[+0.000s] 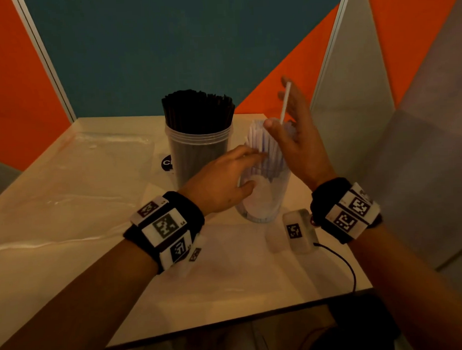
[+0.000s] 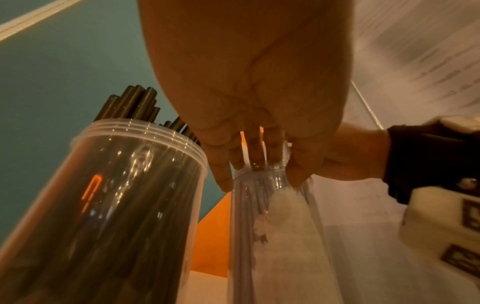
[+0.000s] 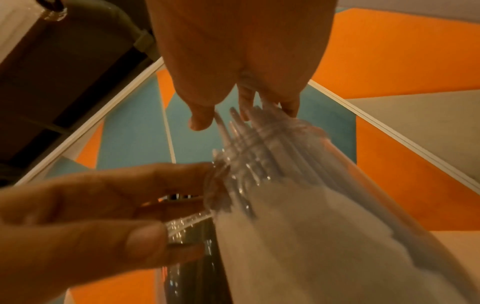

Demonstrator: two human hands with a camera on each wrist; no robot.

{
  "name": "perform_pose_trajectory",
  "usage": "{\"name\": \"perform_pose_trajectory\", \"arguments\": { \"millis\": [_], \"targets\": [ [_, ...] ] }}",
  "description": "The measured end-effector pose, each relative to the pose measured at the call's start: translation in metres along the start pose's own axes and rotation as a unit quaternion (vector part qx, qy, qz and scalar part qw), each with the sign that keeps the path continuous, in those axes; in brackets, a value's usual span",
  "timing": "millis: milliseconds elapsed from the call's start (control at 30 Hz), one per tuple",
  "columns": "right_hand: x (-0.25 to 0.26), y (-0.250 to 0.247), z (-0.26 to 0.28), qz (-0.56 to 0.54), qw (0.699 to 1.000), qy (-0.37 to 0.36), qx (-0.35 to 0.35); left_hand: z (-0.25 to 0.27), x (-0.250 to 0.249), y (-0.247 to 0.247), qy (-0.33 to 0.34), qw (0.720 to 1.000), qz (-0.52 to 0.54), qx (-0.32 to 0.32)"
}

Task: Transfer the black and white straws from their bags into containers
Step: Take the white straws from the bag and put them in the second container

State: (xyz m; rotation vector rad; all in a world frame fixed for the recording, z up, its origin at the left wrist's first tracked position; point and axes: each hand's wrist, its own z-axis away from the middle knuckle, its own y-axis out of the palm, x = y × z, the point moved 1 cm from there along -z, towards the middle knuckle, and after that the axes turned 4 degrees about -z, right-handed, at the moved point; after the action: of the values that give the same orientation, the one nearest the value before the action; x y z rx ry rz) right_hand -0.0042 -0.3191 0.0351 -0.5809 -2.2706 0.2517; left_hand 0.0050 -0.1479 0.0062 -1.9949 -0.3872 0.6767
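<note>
A clear container (image 1: pixel 197 155) packed with black straws (image 1: pixel 197 108) stands at the back of the table. To its right, a second clear container (image 1: pixel 262 205) holds white straws (image 1: pixel 260 139). My left hand (image 1: pixel 225 180) grips this container near the rim, thumb on the front wall and fingers (image 2: pixel 257 152) over the edge. Above it, my right hand (image 1: pixel 296 141) has straight fingers resting on the straw tops (image 3: pixel 249 127). One white straw (image 1: pixel 285 102) stands higher than the others, lying along those fingers.
An empty clear plastic bag (image 1: pixel 93 153) lies flat on the table's left side. A small white marker box (image 1: pixel 297 231) with a black cable sits near the front right. Partition walls close the back and right sides. The table's front edge (image 1: pixel 230 324) is close.
</note>
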Motion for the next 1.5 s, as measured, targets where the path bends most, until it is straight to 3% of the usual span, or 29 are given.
{"name": "perform_pose_trajectory", "arguments": {
  "millis": [233,500,667,833,1000,1100,1200,1267,1300,1400,1433,1500],
  "targets": [
    [0.006,0.0,0.005,-0.006,0.999,-0.006,-0.045,-0.001,0.002,-0.001,0.002,1.0,0.014,0.004],
    [-0.03,0.011,-0.002,0.204,0.977,-0.056,-0.027,0.0,0.003,0.001,0.003,1.0,0.029,-0.006],
    [-0.022,0.015,0.0,0.208,0.974,-0.083,-0.035,-0.001,0.005,0.0,0.011,1.0,0.024,-0.004],
    [-0.017,0.016,0.003,0.196,0.978,-0.056,-0.034,-0.001,0.005,-0.001,0.014,1.0,0.022,-0.002],
    [-0.004,0.007,0.002,0.131,0.991,-0.008,-0.002,-0.004,0.005,-0.011,0.023,0.999,0.0,0.039],
    [0.007,0.001,0.01,0.148,0.989,0.013,0.014,0.007,0.003,-0.018,0.039,0.998,0.022,0.043],
    [0.027,-0.001,0.025,0.168,0.986,-0.013,0.016,0.034,0.0,-0.027,0.029,0.997,0.047,0.048],
    [0.047,0.004,0.041,0.162,0.985,-0.045,0.03,0.06,0.001,-0.033,0.007,0.995,0.03,0.1],
    [0.057,0.008,0.049,0.154,0.985,-0.069,0.043,0.074,0.003,-0.034,-0.007,0.987,0.002,0.162],
    [0.087,0.029,0.078,0.106,0.979,-0.083,0.153,0.113,0.012,-0.028,-0.04,0.918,-0.121,0.375],
    [0.096,0.038,0.088,0.091,0.971,-0.065,0.209,0.122,0.016,-0.025,-0.038,0.902,-0.145,0.404],
    [0.108,0.056,0.106,0.074,0.943,-0.031,0.324,0.131,0.025,-0.022,-0.058,0.903,-0.132,0.405]
  ]
}}
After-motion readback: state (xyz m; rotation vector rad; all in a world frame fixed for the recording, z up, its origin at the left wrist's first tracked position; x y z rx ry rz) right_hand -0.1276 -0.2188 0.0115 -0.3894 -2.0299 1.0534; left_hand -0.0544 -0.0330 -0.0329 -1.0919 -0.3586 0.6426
